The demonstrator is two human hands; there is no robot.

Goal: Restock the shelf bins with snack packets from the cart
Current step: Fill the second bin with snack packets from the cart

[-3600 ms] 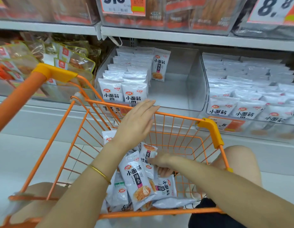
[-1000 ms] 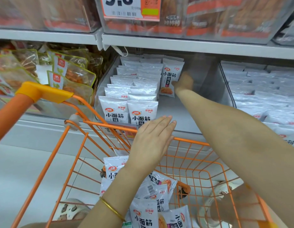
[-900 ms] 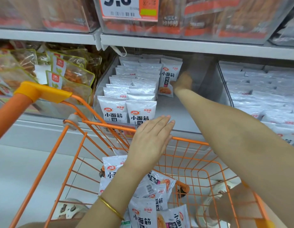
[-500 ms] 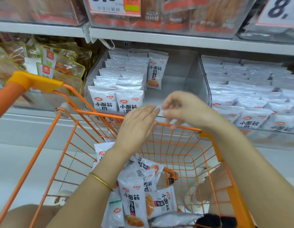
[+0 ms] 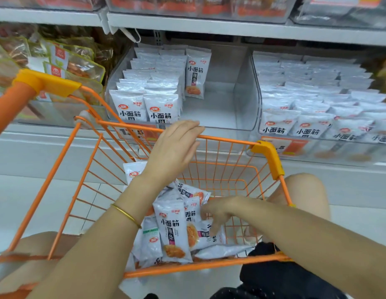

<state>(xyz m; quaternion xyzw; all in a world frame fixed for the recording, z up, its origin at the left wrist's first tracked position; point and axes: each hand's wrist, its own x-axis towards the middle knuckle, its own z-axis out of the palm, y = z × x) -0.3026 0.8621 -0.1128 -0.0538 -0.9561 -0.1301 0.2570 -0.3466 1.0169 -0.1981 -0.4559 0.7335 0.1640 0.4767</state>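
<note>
Our L hand [image 5: 174, 147], fingers straight, rests on orange wire cart [image 5: 230, 140] far rim. R hand [image 5: 218, 212] touches white foil snack packets [image 5: 172, 229] in cart; can't tell if fingers grip. Ahead, clear plastic shelf bin [image 5: 243, 93] half-filled.

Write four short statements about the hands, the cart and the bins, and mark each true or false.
1. The left hand rests on the far rim of the cart. True.
2. The right hand is reaching into a shelf bin. False: it is down in the cart, among the packets.
3. The middle bin is filled right across. False: its right part is bare, with a lone packet standing at the back.
4. The right bin holds many packets. True.
</note>
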